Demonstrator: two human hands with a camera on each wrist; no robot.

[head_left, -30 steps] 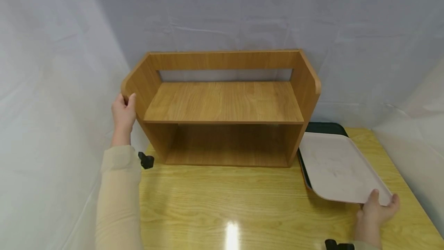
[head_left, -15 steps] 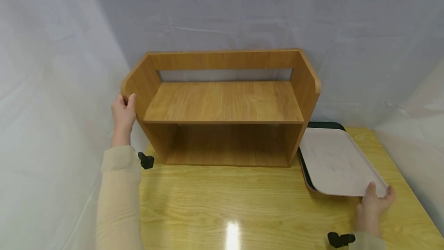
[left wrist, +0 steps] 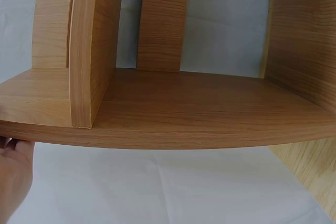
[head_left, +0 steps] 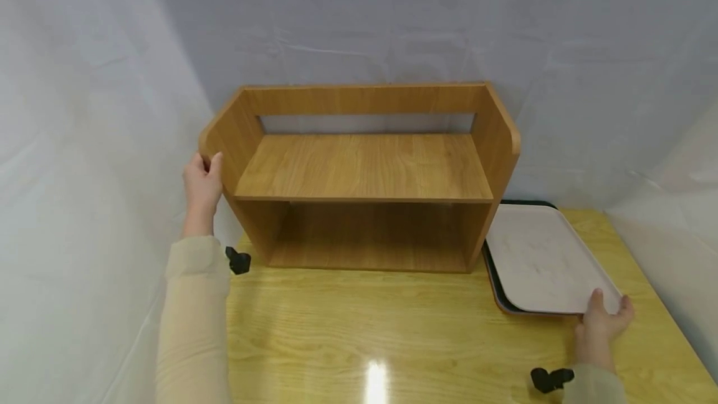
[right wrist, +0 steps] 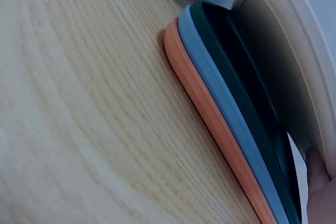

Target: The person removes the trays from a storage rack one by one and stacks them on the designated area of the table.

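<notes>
A wooden two-level shelf (head_left: pixel 364 167) stands at the back of the yellow wooden table (head_left: pixel 364 329). My left hand (head_left: pixel 202 182) grips the front edge of its left side panel; in the left wrist view the hand (left wrist: pixel 13 174) shows under the shelf (left wrist: pixel 184 108). My right hand (head_left: pixel 604 320) holds the near corner of a pale tray (head_left: pixel 541 260), thumb on top. The tray lies tilted, its near end raised, over a stack of trays (head_left: pixel 493 279). In the right wrist view the pale tray (right wrist: pixel 294 40) hangs above a dark green tray (right wrist: pixel 247 77), a blue tray (right wrist: pixel 220 103) and an orange tray (right wrist: pixel 199 103).
White cloth (head_left: pixel 84 142) hangs close on the left, behind and on the right. The stack sits right beside the shelf's right panel. Bare tabletop (right wrist: pixel 79 103) spreads in front of the shelf. A black strap fitting shows at each wrist (head_left: pixel 238 260).
The pale tray has come down closer to the stack, and my right hand moved with it away from me. The left hand and the shelf stayed put.
</notes>
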